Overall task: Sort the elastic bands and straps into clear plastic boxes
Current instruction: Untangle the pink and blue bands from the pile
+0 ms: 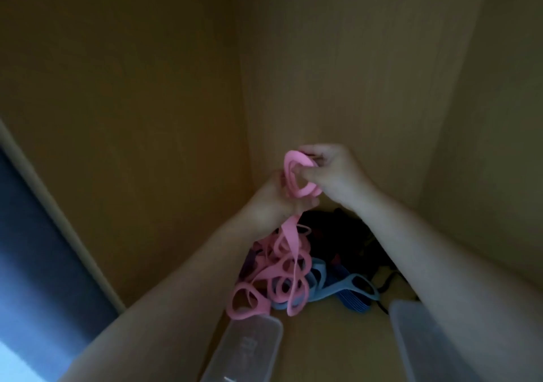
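Note:
Both hands are raised above a pile of bands inside a brown-walled space. My right hand [332, 173] grips a coiled loop of pink elastic band [299, 177]. Just below and to its left, my left hand [271, 199] pinches the same band, whose tail hangs down into a heap of pink loops [276, 273]. Light blue bands [326, 289] and dark straps [332, 234] lie under and behind the pink ones. A clear plastic box [249, 349] stands at the bottom centre, another clear plastic box [423, 340] at the bottom right.
Brown walls [147, 102] close in on the left, back and right, meeting at a corner behind my hands. A dark panel with a pale edge [35, 249] runs down the far left. A thin black cord [385, 287] lies beside the right box.

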`<state>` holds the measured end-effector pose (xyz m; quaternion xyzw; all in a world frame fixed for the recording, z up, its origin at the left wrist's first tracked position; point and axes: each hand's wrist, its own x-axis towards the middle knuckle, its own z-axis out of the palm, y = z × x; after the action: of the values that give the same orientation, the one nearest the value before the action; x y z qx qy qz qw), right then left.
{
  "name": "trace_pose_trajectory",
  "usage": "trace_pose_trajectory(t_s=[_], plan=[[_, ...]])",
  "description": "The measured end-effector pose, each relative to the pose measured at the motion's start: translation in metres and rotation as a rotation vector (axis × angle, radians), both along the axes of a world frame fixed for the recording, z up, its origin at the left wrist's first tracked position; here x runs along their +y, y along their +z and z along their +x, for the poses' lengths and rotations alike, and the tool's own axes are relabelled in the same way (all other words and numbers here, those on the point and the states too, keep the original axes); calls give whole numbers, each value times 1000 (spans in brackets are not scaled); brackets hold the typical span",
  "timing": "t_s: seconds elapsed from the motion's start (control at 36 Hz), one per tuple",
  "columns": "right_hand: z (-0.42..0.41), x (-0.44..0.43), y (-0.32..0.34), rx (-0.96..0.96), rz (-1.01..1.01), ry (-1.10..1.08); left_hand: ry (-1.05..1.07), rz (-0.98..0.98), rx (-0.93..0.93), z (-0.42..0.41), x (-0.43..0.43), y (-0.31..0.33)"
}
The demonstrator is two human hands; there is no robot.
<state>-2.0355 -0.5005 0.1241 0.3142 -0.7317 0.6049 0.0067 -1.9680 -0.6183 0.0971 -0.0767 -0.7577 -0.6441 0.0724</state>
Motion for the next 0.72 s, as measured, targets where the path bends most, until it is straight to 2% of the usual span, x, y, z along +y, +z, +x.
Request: trace_pose_trajectory(t_s=[0.08,0.19,0.33,0.42,0.5,0.61,0.72], plan=[[-2,0,8,34,-13,-36,77,-132,14,-3,-3,0],[-4,5,27,65,-25,-15,166,-195,-30,-8,-14,-2],[-7,7,63,45,-164,46,165,-13,40,-13,-12,26],[-6,7,87,83,-230,57,43,111,62,-15,-7,48],[-10,7,100,88,-303,65,-31,89,91,-14,0,65],[-19,8,93,80,-233,53,12,171,76,-14,4,59],[-26,5,65,-15,-160,79,101,154,48,-5,1,37]])
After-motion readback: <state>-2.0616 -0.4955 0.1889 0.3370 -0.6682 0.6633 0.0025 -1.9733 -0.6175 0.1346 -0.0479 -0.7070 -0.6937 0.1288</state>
